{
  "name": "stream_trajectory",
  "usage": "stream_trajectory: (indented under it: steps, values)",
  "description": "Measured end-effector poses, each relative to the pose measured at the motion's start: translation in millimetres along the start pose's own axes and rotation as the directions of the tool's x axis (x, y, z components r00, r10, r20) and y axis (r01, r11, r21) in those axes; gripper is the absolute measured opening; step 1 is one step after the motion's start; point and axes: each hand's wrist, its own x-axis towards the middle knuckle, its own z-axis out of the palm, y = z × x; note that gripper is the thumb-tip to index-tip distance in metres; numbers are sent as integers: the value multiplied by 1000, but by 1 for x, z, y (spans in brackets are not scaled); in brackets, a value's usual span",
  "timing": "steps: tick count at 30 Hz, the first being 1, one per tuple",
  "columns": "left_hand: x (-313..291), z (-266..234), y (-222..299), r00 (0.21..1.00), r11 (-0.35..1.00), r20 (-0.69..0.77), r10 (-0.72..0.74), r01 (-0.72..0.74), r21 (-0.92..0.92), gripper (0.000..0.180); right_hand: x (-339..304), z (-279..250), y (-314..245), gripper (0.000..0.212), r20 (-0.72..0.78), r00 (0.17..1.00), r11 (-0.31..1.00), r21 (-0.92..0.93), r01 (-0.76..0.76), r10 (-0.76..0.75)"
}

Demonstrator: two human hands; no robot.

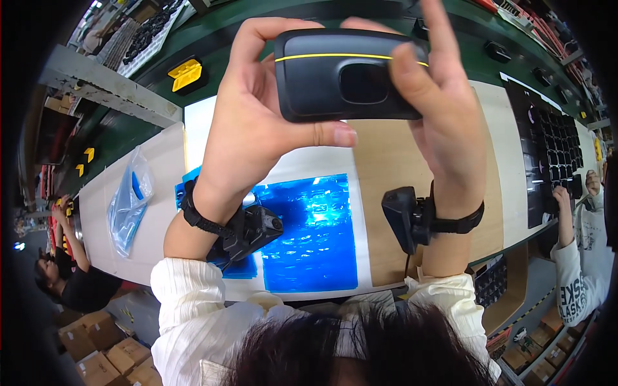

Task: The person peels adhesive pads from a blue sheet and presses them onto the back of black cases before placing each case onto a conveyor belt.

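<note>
The left grip (248, 109) is grasping a smooth, rounded black case (312, 83) above the tabletop (93, 215).
Its thumb is lying along the lower edge; the right grip (444, 106) is laying its thumb over one end, whether clasping I cannot tell. Shiny, crinkled blue film (309, 248) is lying below.

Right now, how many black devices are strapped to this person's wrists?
2: the left wrist device and the right wrist device, one on each arm. Any beneath the white sleeves would be hidden.
</note>
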Motion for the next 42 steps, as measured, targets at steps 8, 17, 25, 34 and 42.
stream_trajectory:
  steps: [8, 17, 25, 34, 42]
  values:
    - [10, -9, -8, 993, 994, 103, 62, -70, 80, 83, 48, -25, 53, 85, 393, 705, 799, 402, 447, -591]
    - [27, -24, -29, 986, 928, 154, -57, -5, 373, 81, 24, -20, 45, 60, -181, 962, 966, -197, 167, -203]
    - [95, -137, -121, 991, 488, -125, -49, 132, 863, 75, 37, -78, 27, 30, -270, 831, 819, -472, 327, -487]
    - [143, -139, -110, 965, -28, -96, -242, 92, 995, 69, 21, -96, -10, 13, -342, 764, 796, -493, 350, -548]
    - [263, 7, -207, 929, 166, 368, 25, -367, 915, 62, 18, -99, -16, 15, -259, 794, 761, -548, 348, -550]
